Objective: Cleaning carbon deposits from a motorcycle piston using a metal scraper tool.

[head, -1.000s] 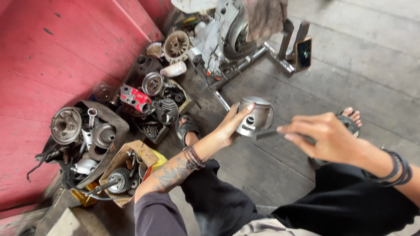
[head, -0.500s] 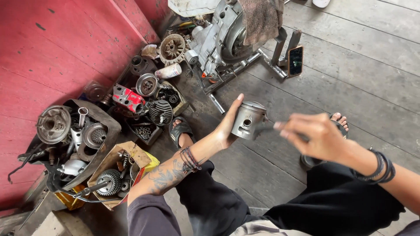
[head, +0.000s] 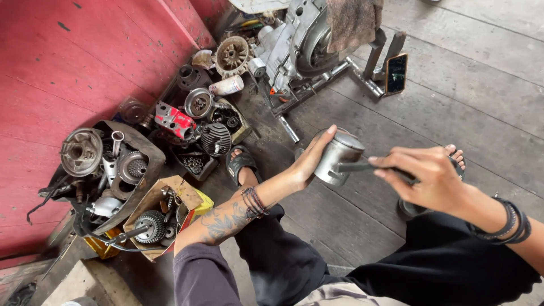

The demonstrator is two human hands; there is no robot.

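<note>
My left hand (head: pixel 310 160) cups a grey metal piston (head: pixel 338 155) from its left side, holding it up above the floor. My right hand (head: pixel 426 177) grips a dark slender tool (head: pixel 356 167) whose tip touches the piston's lower side. Both hands hover over my knees and dark trousers (head: pixel 396 272). My left foot in a black sandal (head: pixel 239 164) rests on the plank floor just left of the piston.
An engine block on a metal stand (head: pixel 300 45) stands at the top, with a phone (head: pixel 395 72) leaning beside it. Along the red wall (head: pixel 68 56) lie several engine parts, a red cover (head: pixel 174 120), a finned cylinder (head: pixel 216 139) and a cardboard box of gears (head: pixel 156 218).
Both hands stay on the piston while it is turned; the right hand now presses the tool against its side. The view has shifted slightly.
</note>
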